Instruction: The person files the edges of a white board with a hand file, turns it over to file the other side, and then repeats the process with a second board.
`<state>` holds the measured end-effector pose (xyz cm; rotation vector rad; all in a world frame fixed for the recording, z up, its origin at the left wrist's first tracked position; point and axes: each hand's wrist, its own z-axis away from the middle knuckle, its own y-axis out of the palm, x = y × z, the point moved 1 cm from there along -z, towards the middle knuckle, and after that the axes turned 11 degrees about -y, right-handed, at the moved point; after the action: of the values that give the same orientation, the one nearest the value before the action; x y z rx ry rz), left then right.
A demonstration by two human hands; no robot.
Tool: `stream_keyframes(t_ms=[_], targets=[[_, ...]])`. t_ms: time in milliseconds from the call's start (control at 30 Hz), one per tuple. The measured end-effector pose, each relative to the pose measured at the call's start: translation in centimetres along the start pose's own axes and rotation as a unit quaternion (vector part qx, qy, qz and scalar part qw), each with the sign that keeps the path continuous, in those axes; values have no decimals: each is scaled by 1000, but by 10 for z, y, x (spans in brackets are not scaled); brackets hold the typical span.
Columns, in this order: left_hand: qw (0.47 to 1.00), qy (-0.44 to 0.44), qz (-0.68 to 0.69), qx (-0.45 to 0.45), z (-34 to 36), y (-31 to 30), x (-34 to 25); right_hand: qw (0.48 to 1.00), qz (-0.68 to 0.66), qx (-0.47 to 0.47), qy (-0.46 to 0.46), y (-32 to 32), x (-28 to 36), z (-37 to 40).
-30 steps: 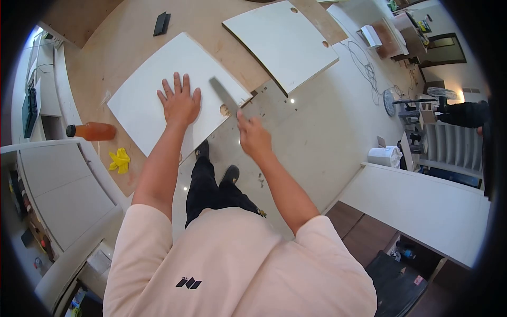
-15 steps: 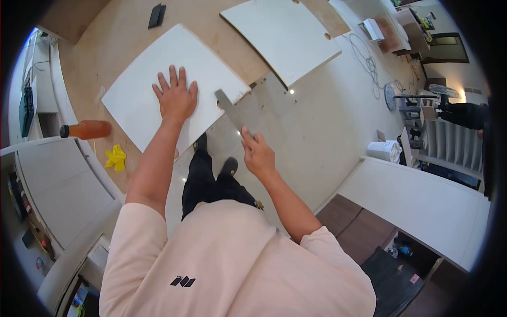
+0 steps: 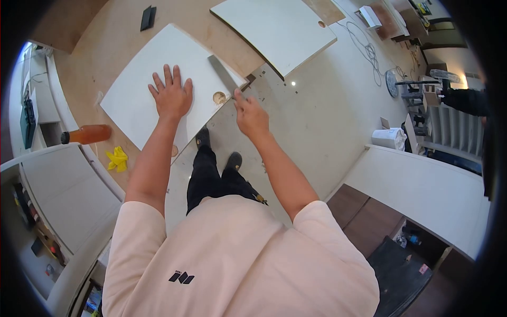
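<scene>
My left hand [image 3: 173, 99] lies flat with fingers spread on a white panel [image 3: 142, 79]. In my right hand [image 3: 251, 113] is a flat grey metal file [image 3: 222, 73], its blade reaching over the panel's right edge near the far corner. Just beside the blade, a round hole [image 3: 219, 98] shows in the panel. A second round hole [image 3: 175, 150] sits by the near corner of the same edge. My right fingers wrap the tool's near end, so its handle is hidden.
The panel rests on a brown wooden worktop [image 3: 124, 47]. Another white panel [image 3: 277, 34] lies beyond it. An orange bottle [image 3: 90, 134], a yellow cloth or glove [image 3: 117, 159] and a dark flat piece [image 3: 148, 18] are on the worktop. A white-topped cabinet [image 3: 422, 190] stands at right.
My right hand has pushed the file forward along the panel's edge, away from my body, uncovering the round hole. My left hand stays pressed on the panel.
</scene>
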<state>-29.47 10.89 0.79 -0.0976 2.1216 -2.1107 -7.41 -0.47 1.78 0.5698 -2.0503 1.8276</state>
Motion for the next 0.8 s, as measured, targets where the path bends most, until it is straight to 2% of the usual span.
stream_keyframes(t_ms=[100, 267, 300, 433, 633, 800], targets=[[999, 29, 13, -21, 0, 7, 4, 999, -15, -39, 7, -17, -9, -13], [975, 207, 85, -6, 48, -4, -11, 993, -81, -75, 39, -40, -22, 43], [963, 229, 139, -28, 60, -8, -18, 992, -85, -78, 47, -42, -23, 50], [940, 242, 237, -49, 77, -8, -41, 988, -98, -100, 63, -43, -21, 69], [948, 131, 291, 12, 79, 3, -61, 987, -108, -103, 58, -40, -22, 82], [951, 117, 284, 24, 74, -4, -62, 990, -113, -57, 64, -40, -12, 87]])
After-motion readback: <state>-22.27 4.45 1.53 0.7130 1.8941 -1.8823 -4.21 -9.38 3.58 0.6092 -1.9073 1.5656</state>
